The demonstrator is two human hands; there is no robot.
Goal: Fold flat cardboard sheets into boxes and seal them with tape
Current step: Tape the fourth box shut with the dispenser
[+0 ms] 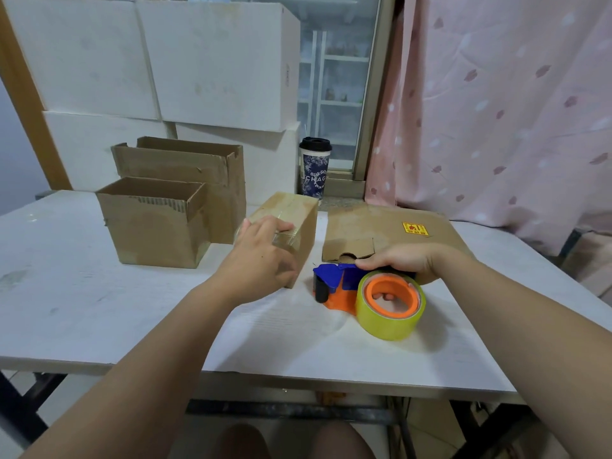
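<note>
Head view is showing the box (291,220) sitting closed near the middle of the surface, with clear tape running along its top and down over its near end. The left hand (261,256) is gripping that near end, its fingers curling over the top edge onto the tape and its thumb lying against the near face.

Just right of the box, the right hand (404,260) is clasping the dispenser (341,286) from above. Its fingers are wrapping under the handle and showing through the orange core of the roll (390,306). The dispenser is resting on the table (99,309), its blue and black front end pointing left toward the box and standing slightly apart from it.

Behind the right hand, a sheet (390,230) is lying flat toward the far right corner, carrying a yellow label (415,228). Whether the hand is touching it is not clear.

Toward the far left, the front open box (155,226) is standing upright. The taller rear open box (198,167) is standing close behind it.

Beyond the far edge, a lidded cup (314,170) is standing upright beside stacked white cartons (215,67). A pink curtain (496,111) is hanging at the right.
</note>
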